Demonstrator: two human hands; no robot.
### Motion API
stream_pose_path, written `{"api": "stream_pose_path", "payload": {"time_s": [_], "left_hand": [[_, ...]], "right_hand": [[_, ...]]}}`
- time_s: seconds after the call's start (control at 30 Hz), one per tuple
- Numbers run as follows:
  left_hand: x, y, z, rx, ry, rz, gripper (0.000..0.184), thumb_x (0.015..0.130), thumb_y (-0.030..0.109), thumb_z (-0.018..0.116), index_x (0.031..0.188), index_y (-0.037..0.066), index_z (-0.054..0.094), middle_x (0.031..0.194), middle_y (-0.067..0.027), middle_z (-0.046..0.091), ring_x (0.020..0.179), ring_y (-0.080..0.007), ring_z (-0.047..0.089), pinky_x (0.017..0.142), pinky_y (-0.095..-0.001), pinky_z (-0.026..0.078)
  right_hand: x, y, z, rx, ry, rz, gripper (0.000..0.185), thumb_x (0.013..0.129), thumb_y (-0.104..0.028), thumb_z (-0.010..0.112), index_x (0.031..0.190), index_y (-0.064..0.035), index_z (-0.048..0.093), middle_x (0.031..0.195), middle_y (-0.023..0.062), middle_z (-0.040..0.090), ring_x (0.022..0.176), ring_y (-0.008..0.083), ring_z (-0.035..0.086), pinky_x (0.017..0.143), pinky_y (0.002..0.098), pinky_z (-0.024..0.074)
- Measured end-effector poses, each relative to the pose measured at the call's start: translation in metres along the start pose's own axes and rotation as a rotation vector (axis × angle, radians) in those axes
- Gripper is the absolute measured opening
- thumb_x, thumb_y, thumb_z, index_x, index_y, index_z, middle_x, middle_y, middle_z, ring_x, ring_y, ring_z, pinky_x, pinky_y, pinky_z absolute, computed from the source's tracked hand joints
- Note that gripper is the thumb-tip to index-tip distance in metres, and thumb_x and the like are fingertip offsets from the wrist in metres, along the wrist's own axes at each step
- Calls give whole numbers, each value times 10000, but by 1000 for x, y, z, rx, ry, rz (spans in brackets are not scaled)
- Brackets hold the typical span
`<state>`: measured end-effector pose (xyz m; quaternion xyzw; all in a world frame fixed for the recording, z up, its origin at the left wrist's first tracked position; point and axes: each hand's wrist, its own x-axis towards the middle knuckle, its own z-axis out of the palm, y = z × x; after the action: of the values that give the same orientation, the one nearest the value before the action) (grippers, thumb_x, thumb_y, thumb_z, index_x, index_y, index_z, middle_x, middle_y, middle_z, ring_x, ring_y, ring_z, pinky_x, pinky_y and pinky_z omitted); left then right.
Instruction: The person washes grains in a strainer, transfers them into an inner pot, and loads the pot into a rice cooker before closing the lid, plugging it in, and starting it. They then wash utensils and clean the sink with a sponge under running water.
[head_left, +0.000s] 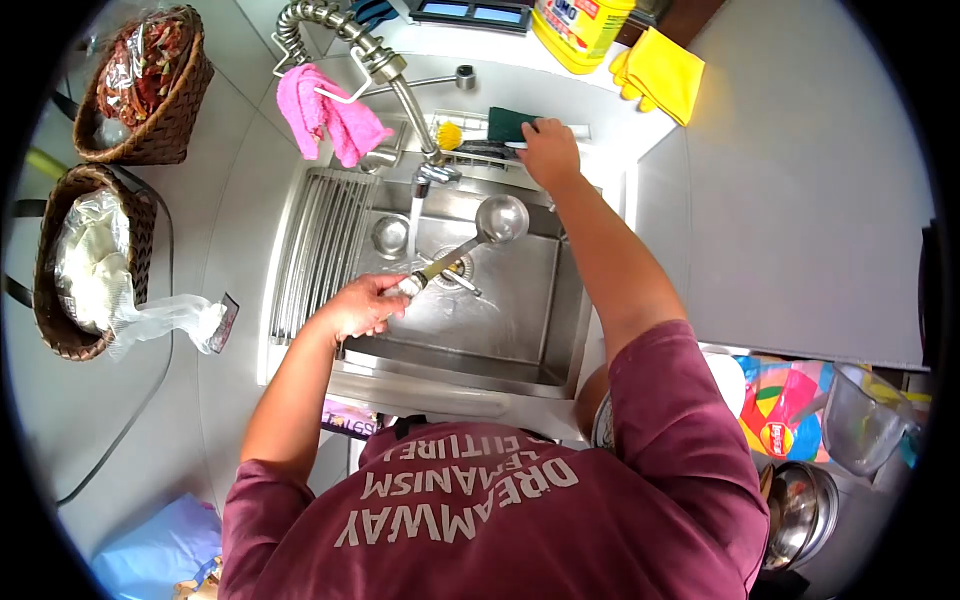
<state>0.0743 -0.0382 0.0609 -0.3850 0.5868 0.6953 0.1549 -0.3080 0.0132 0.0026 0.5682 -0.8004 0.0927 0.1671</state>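
Observation:
My left hand (362, 306) is closed around the handle of a metal ladle (502, 220), whose bowl is over the sink (500, 345) and points away to the right. Water runs from the faucet (435, 172) beside the ladle's handle. At the back rim my right hand (550, 153) has its fingers closed at the edge of a dark green scouring pad (507, 123). The pad is at a wire rack that also holds a yellow scrubber (449, 135). A small metal bowl (390, 236) lies in the sink by the drain.
A pink cloth (328, 112) hangs on the faucet's spring hose. A roll-up rack (325, 255) covers the sink's left side. Behind are a yellow bottle (580, 32) and yellow gloves (662, 75). Two woven baskets (150, 105) with bagged food stand at left.

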Motion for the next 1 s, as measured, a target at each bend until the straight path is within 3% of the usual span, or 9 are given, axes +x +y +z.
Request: {"api": "stream_pose_path", "payload": {"time_s": [0.07, 0.2, 0.23, 0.4, 0.47, 0.7, 0.8, 0.93, 1.0], "left_hand": [[-8, -8, -8, -36, 29, -16, 454, 883, 153, 621, 1318, 79, 517, 777, 5, 576, 469, -65, 437, 384, -203, 324], [-16, -25, -18, -72, 77, -35, 493, 874, 153, 625, 1345, 82, 495, 781, 7, 575, 473, -66, 427, 393, -204, 338], [-16, -28, -20, -73, 77, -36, 499, 887, 147, 627, 1356, 72, 475, 784, 0, 568, 476, -67, 420, 404, -205, 337], [-28, -42, -35, -95, 101, -40, 475, 896, 138, 628, 1341, 64, 483, 742, 6, 549, 452, -64, 399, 406, -209, 328], [-39, -39, -39, 5, 123, -65, 513, 856, 151, 644, 1337, 56, 491, 719, 8, 547, 452, -60, 405, 403, -214, 325], [-60, -60, -58, 338, 282, -25, 522, 745, 205, 706, 1180, -53, 580, 705, -106, 614, 478, -148, 535, 460, -313, 458], [-65, -73, -64, 396, 296, -31, 528, 739, 196, 710, 1186, -53, 578, 685, -97, 602, 484, -142, 528, 474, -303, 454], [-65, -74, -61, 237, 260, 42, 513, 748, 179, 705, 1195, -39, 580, 680, -85, 602, 485, -138, 522, 476, -300, 444], [-72, -69, -66, 298, 292, 56, 499, 757, 170, 699, 1200, -26, 583, 671, -80, 596, 483, -135, 517, 469, -301, 436]], "right_hand": [[17, -1, 5, -102, -100, 42, 174, 829, -215, 606, 937, -103, 682, 985, 52, 587, 1020, 234, 510, 859, 395, 398], [23, -10, -24, 63, 96, 18, 110, 790, -169, 628, 863, -109, 682, 918, 56, 569, 952, 246, 521, 807, 394, 393], [19, -14, -28, 136, 292, -11, 85, 761, -176, 644, 811, -110, 664, 875, 59, 574, 917, 251, 537, 800, 399, 392], [-47, -86, -30, 256, 67, -253, 164, 693, -206, 687, 742, -86, 587, 782, 61, 572, 855, 257, 555, 780, 406, 400], [-74, -123, -7, 317, 162, -364, 166, 690, -206, 683, 736, -81, 584, 815, 75, 589, 851, 262, 564, 764, 401, 412], [-126, -199, 42, 647, -334, -410, 198, 811, -137, 577, 1004, -97, 566, 948, 109, 640, 940, 305, 630, 785, 438, 501], [-103, -185, 42, 308, -654, -420, 163, 846, -122, 516, 994, -85, 574, 1003, 110, 646, 987, 295, 618, 834, 428, 493], [-101, -199, 92, 257, 72, -463, 285, 910, -190, 472, 1126, -43, 584, 1094, 139, 636, 1082, 307, 575, 920, 418, 456], [-102, -209, 65, 423, -365, -431, 417, 892, -293, 537, 1218, -33, 552, 1206, 137, 601, 1160, 320, 529, 999, 422, 403]]}}
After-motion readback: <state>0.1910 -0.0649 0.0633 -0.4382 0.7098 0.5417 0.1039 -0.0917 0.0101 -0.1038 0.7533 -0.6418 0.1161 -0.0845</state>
